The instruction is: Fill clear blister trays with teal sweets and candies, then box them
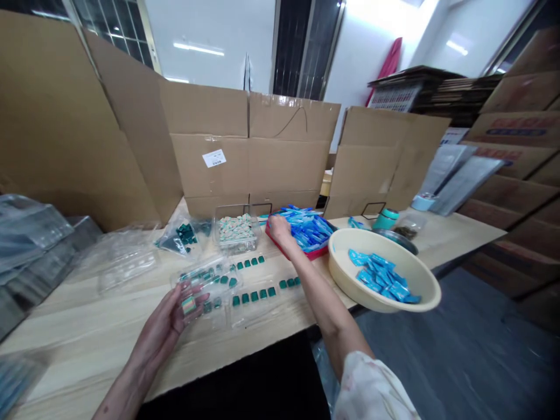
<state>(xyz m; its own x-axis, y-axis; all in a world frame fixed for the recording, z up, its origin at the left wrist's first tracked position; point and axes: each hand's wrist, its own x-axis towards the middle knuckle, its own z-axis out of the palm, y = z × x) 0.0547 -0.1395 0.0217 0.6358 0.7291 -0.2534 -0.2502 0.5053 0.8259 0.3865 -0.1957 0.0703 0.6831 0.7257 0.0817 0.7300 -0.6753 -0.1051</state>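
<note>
My left hand [175, 312] is closed around the near end of a clear plastic tray [186, 279] with green square pieces in it. By its fingers lies a small striped piece [188, 304]. At the left edge of a red tray [315, 255], piled with slim blue plastic sticks [306, 229], is my right hand [280, 228]. Its fingers are bent together, and what they hold is hidden. Other clear trays [251, 315] with rows of green squares lie between my arms. A clear box [236, 232] full of small pale pieces stands left of the red tray.
A cream basin [426, 297] with blue packets [385, 279] stands at the table's right edge. Cardboard sheets [210, 116] wall off the back. A bag of green pieces [186, 235] and empty clear trays [126, 271] lie left. A turquoise-lidded jar [385, 219] stands behind the basin.
</note>
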